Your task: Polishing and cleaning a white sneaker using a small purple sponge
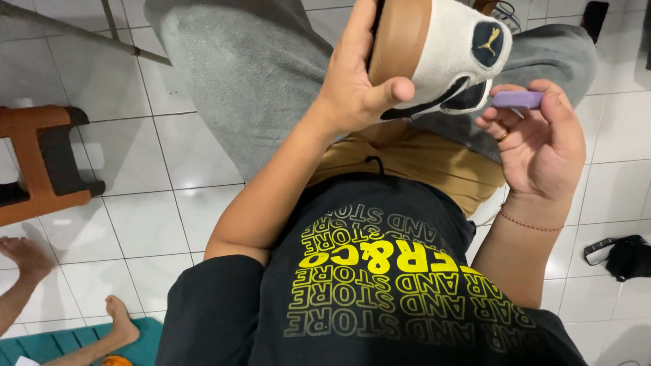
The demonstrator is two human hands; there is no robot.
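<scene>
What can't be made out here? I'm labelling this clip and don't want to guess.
Head view:
- Shoe: front cut off by the top edge; left hand covers part of the sole.
- Purple tool: working end hidden behind the shoe, right hand wraps the rest.
- Black object on floor: too small to identify.

Shoe (447, 54) in left hand (352, 88), brush (517, 99) in right hand (542, 142), stool (47, 163) far left

Orange stool (41, 163), black pouch (627, 256)
</scene>
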